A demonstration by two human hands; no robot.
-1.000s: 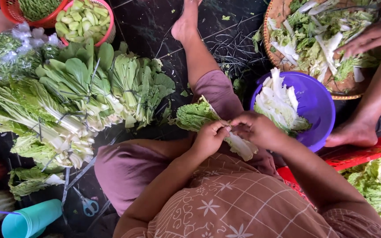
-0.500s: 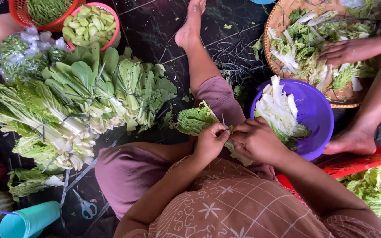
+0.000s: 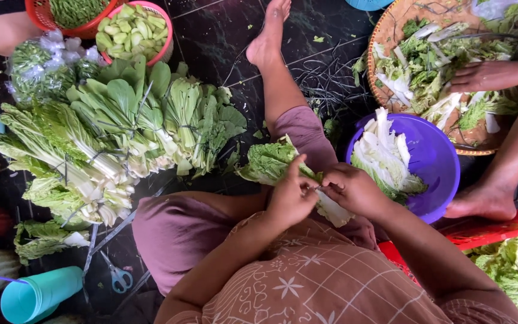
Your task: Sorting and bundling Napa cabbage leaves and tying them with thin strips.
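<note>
A head of leafy cabbage (image 3: 274, 162) is held low over the lap, between the knees, its pale stalk end turned toward the purple bowl (image 3: 436, 162) just to the right. The left hand (image 3: 292, 198) is closed around the stalk, index finger raised; the right hand (image 3: 352, 189) is closed against the same stalk, fingers curled. Something thin seems to be pinched between the two hands, perhaps a small blade, though it is too small to be made out for certain. Cut white pieces are heaped in the bowl. Further right, a woven tray (image 3: 376, 66) of trimmings is being worked by another person's hand (image 3: 484, 75). To the left, tied bundles of greens (image 3: 115, 132) are laid on the dark floor, with scissors (image 3: 118, 279) and a teal cup (image 3: 37, 294) near the knee. With both hands packed so tightly together, a fingertip could be nicked if the stalk slipped, and loose pieces could be dropped short of the bowl
</note>
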